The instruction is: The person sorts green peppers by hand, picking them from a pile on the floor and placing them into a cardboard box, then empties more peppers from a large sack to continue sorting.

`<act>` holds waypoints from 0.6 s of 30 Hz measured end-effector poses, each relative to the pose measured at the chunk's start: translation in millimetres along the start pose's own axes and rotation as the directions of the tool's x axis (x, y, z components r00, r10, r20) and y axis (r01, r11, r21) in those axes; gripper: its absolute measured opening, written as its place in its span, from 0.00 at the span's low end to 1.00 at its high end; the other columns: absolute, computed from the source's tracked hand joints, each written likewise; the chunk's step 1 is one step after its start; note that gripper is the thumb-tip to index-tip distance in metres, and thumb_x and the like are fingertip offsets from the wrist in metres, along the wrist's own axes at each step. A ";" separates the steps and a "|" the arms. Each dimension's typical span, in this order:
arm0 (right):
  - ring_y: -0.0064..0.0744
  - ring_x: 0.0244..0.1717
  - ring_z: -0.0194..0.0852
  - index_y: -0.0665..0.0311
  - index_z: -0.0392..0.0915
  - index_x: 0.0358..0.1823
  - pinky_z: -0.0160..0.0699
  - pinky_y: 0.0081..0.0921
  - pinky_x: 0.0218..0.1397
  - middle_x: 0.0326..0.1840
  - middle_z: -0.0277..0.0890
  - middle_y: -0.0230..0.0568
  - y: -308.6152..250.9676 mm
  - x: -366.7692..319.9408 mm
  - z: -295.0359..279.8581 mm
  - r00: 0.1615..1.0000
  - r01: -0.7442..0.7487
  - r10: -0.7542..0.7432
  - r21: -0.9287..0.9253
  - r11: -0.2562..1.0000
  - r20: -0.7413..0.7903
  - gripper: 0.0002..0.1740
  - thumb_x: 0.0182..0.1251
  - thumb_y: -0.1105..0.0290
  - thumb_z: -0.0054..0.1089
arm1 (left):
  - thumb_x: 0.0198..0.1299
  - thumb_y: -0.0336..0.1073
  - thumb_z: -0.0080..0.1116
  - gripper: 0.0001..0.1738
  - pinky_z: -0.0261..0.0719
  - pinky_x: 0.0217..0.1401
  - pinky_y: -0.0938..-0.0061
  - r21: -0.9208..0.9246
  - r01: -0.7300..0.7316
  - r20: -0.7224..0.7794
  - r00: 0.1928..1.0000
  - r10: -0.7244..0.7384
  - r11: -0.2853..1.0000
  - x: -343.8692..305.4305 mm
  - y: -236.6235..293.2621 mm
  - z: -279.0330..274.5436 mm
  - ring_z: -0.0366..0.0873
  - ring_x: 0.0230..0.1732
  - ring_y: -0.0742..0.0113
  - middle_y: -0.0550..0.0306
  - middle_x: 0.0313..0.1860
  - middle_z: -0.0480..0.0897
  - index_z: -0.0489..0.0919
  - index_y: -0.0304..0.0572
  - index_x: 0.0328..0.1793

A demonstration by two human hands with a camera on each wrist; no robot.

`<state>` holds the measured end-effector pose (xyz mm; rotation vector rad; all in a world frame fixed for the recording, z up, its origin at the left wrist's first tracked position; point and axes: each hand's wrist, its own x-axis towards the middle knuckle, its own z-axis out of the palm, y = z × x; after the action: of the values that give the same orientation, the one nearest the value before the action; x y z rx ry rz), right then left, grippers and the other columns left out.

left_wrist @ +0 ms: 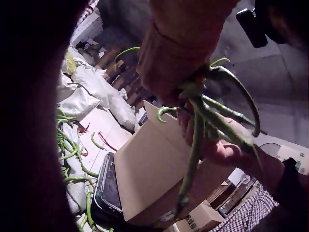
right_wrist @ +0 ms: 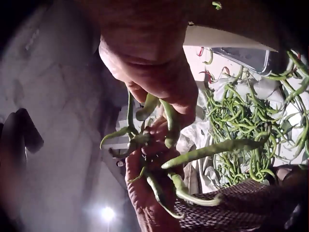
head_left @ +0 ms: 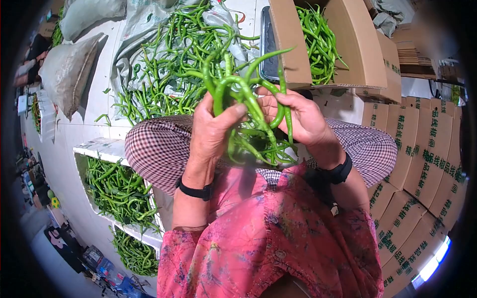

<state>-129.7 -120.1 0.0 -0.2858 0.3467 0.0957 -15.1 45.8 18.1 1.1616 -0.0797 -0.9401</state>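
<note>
A bunch of long green chili peppers (head_left: 251, 102) is held up over the person's lap. The left hand (head_left: 208, 129) grips the bunch, its thumb laid across the peppers. At the bunch's other side, the right hand (head_left: 308, 121) has its thumb and fingers curled round a few peppers. In the left wrist view, chili peppers (left_wrist: 195, 150) hang down from between the two hands. The right wrist view shows chili pepper tips (right_wrist: 212, 152) sticking out from the left hand (right_wrist: 147, 203), with the right hand (right_wrist: 149, 67) just above.
Loose chili peppers (head_left: 169, 64) cover a plastic sheet ahead. At front right stands an open cardboard box (head_left: 357, 39) with peppers inside, beside a dark tray (head_left: 269, 44). White crates (head_left: 99, 146) of peppers are at left, a stuffed sack (head_left: 69, 69) beyond. Cartons (head_left: 422, 149) are stacked at right.
</note>
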 end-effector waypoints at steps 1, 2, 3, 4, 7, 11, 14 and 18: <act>0.30 0.48 0.77 0.70 0.67 0.61 0.76 0.27 0.53 0.51 0.77 0.45 4.1 0.2 5.1 0.998 0.028 -0.038 -0.187 0.982 -0.053 0.19 0.74 0.70 0.49 | 0.54 0.30 0.66 0.26 0.78 0.47 0.77 0.083 -0.018 0.003 1.000 0.018 0.996 0.4 0.1 2.1 0.77 0.41 0.73 0.58 0.46 0.80 0.74 0.35 0.60; 0.26 0.46 0.76 0.69 0.67 0.61 0.76 0.24 0.51 0.49 0.76 0.41 8.4 0.1 12.2 0.992 0.046 -0.087 -0.369 0.929 -0.096 0.19 0.73 0.69 0.51 | 0.54 0.30 0.67 0.26 0.77 0.48 0.77 0.088 -0.020 0.025 1.000 0.018 0.996 -0.4 -0.9 6.4 0.77 0.43 0.73 0.58 0.47 0.80 0.74 0.35 0.60; 0.20 0.41 0.72 0.68 0.69 0.59 0.73 0.20 0.45 0.43 0.74 0.33 12.0 -2.2 26.5 0.983 0.045 -0.121 -0.458 0.888 -0.137 0.19 0.71 0.68 0.57 | 0.54 0.31 0.67 0.26 0.76 0.49 0.76 0.165 -0.021 0.027 0.999 0.017 0.986 -0.6 -0.7 4.3 0.77 0.44 0.73 0.57 0.47 0.80 0.74 0.35 0.59; 0.20 0.41 0.72 0.68 0.69 0.59 0.73 0.20 0.45 0.43 0.74 0.33 10.7 -1.2 23.7 0.983 0.047 -0.121 -0.459 0.887 -0.135 0.19 0.71 0.68 0.57 | 0.53 0.31 0.67 0.26 0.76 0.50 0.76 0.241 -0.022 0.030 0.999 0.015 0.970 -0.2 -1.2 2.5 0.77 0.45 0.72 0.57 0.47 0.81 0.74 0.34 0.59; 0.18 0.36 0.68 0.67 0.73 0.53 0.68 0.19 0.40 0.37 0.72 0.29 11.3 2.2 9.3 0.995 0.033 -0.083 -0.598 0.801 -0.056 0.15 0.71 0.66 0.57 | 0.54 0.31 0.65 0.25 0.75 0.50 0.76 0.300 -0.060 0.000 0.998 0.063 0.952 1.7 -3.1 3.0 0.77 0.45 0.71 0.57 0.46 0.81 0.74 0.34 0.59; 0.19 0.36 0.68 0.68 0.73 0.53 0.68 0.19 0.40 0.37 0.72 0.30 8.4 4.8 12.2 0.981 0.013 -0.122 -0.584 0.812 -0.148 0.14 0.71 0.68 0.56 | 0.56 0.30 0.64 0.22 0.76 0.47 0.77 0.340 -0.089 -0.048 0.993 0.112 0.936 0.8 0.6 4.8 0.77 0.42 0.71 0.58 0.44 0.81 0.74 0.34 0.57; 0.17 0.34 0.67 0.69 0.71 0.59 0.67 0.15 0.38 0.37 0.71 0.31 9.4 7.9 4.2 0.970 0.043 -0.142 -0.438 0.898 -0.196 0.17 0.73 0.69 0.51 | 0.57 0.31 0.64 0.21 0.75 0.43 0.79 0.155 -0.030 -0.078 0.996 0.042 0.987 -0.5 2.5 4.6 0.76 0.38 0.74 0.60 0.41 0.81 0.75 0.35 0.57; 0.16 0.32 0.65 0.69 0.68 0.64 0.67 0.13 0.35 0.42 0.71 0.31 1.0 4.7 14.2 0.963 0.161 -0.209 -0.257 0.953 -0.172 0.21 0.74 0.69 0.52 | 0.58 0.30 0.65 0.18 0.76 0.35 0.81 0.251 -0.083 -0.106 0.988 0.112 0.964 3.5 -1.3 -0.1 0.76 0.31 0.77 0.63 0.36 0.80 0.76 0.36 0.53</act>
<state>-120.8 -114.8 10.8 -0.5703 0.5048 -0.0785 -13.6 43.5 15.7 1.4290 -0.1591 -0.7861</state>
